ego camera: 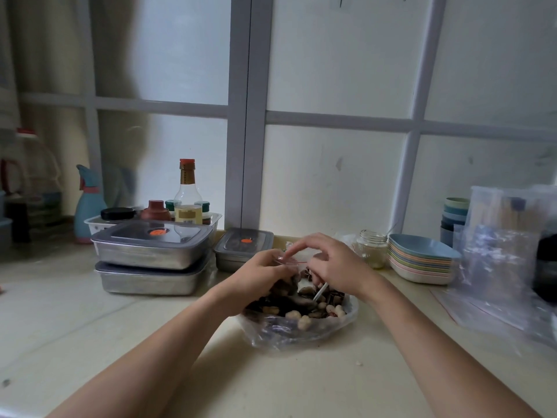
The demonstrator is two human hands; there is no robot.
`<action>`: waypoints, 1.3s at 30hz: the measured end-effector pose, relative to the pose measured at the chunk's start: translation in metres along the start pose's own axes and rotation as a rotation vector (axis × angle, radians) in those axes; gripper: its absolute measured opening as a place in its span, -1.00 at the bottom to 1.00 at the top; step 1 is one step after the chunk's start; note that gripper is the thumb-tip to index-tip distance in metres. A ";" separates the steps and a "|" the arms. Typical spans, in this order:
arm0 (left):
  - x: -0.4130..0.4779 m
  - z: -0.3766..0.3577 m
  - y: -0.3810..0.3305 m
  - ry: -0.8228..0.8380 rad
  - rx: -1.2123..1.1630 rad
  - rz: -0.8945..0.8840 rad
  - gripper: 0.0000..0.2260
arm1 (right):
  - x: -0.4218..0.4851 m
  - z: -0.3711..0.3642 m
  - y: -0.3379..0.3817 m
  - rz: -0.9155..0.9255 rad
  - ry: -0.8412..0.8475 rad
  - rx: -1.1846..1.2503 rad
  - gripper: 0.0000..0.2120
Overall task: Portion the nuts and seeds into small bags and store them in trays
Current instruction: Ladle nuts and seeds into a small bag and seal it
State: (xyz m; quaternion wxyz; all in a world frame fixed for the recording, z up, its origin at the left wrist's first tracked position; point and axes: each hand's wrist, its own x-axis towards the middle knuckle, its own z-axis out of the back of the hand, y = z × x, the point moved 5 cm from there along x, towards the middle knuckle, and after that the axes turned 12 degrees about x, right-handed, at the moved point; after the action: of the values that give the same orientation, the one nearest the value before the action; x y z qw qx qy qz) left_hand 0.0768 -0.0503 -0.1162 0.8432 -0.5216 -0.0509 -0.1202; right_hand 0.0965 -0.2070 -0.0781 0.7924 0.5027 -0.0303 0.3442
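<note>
From where I stand this looks like the middle of the job. Both hands are close together over the big open bag of mixed nuts and seeds, which sits on the desk right in front of the person. The left hand is curled round a small bag with some dark pieces already in it. The right hand pinches at that bag's mouth, forefinger stretched along the top, so I'd guess it is being sealed or held wide. A thin white handle pokes out under the right hand, and I cannot tell what it belongs to.

Plenty is left, since the big bag holds a good heap. A pile of empty clear bags waits at the right. Left of the hands stand two stacked metal trays and, just beside them, a smaller tray. All three have their lids on, so I can't see whether any filled bags are inside. A glass jar behind the right hand looks nearly empty, and next to it is a stack of plates
</note>
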 end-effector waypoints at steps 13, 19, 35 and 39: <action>-0.002 0.007 -0.001 -0.002 -0.138 0.004 -0.86 | 0.005 0.008 -0.011 -0.060 -0.172 0.008 -0.83; 0.000 0.009 0.002 -0.058 -0.151 0.051 -0.79 | 0.006 0.006 -0.010 -0.064 -0.228 -0.012 -0.84; 0.000 0.015 0.004 -0.225 -0.216 0.079 -0.75 | 0.006 -0.002 -0.011 -0.105 -0.222 0.174 -0.81; -0.001 0.014 0.001 -0.203 -0.211 0.049 -0.78 | 0.009 -0.005 -0.014 -0.141 -0.213 0.213 -0.76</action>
State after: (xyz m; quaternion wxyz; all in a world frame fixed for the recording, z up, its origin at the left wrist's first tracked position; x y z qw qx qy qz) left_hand 0.0765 -0.0370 -0.1112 0.7767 -0.6180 -0.1103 -0.0507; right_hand 0.1100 -0.2018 -0.0881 0.7490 0.6185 -0.0423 0.2339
